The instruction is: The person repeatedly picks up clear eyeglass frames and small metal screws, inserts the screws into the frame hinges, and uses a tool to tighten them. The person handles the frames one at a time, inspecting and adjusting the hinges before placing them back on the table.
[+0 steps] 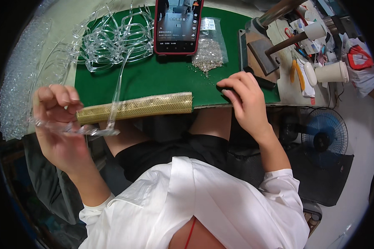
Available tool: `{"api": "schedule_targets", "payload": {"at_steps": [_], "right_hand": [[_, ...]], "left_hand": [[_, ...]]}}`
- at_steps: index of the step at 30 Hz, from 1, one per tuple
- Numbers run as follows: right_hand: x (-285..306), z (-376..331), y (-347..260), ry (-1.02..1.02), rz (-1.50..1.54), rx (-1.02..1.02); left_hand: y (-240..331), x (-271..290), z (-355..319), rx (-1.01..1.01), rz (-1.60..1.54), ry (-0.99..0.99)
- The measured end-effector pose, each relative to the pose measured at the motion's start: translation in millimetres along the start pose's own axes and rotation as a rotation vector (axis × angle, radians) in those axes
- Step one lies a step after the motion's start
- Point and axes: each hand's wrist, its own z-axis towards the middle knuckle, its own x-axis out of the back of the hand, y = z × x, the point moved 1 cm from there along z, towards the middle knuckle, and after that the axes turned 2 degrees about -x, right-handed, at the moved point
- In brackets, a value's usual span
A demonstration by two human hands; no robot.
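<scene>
My left hand is closed on a clear plastic eyeglass frame, held above the near left edge of the green mat. One of its temples stretches up and away over a gold mesh-covered roll along the mat's near edge. Over the mat's right part hovers my right hand, fingers curved, with a gap between thumb and forefinger; I see nothing in it. Just beyond lies a clear plastic bag of tiny metal parts, some spilled out toward me. A pile of clear eyeglass frames rests at the far left.
A phone with a lit screen stands at the mat's far edge. A metal bench press or fixture sits at right, beside yellow-handled pliers and a white cup. Bubble wrap hangs at left; a fan stands lower right.
</scene>
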Motion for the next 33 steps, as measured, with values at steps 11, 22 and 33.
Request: {"api": "schedule_targets", "payload": {"at_steps": [11, 22, 33], "right_hand": [[-6.1, 9.0, 4.2, -0.027, 0.079, -0.13], [-9.6, 15.9, 5.1, -0.083, -0.12, -0.019], [-14.6, 20.6, 5.7, -0.047, -0.032, -0.008]], "left_hand": [[-0.2, -83.8, -11.9, 0.133, 0.192, -0.147], [-8.2, -97.7, -16.6, 0.154, 0.203, -0.051], [-10.3, -92.5, -21.9, 0.212, 0.199, -0.033]]}}
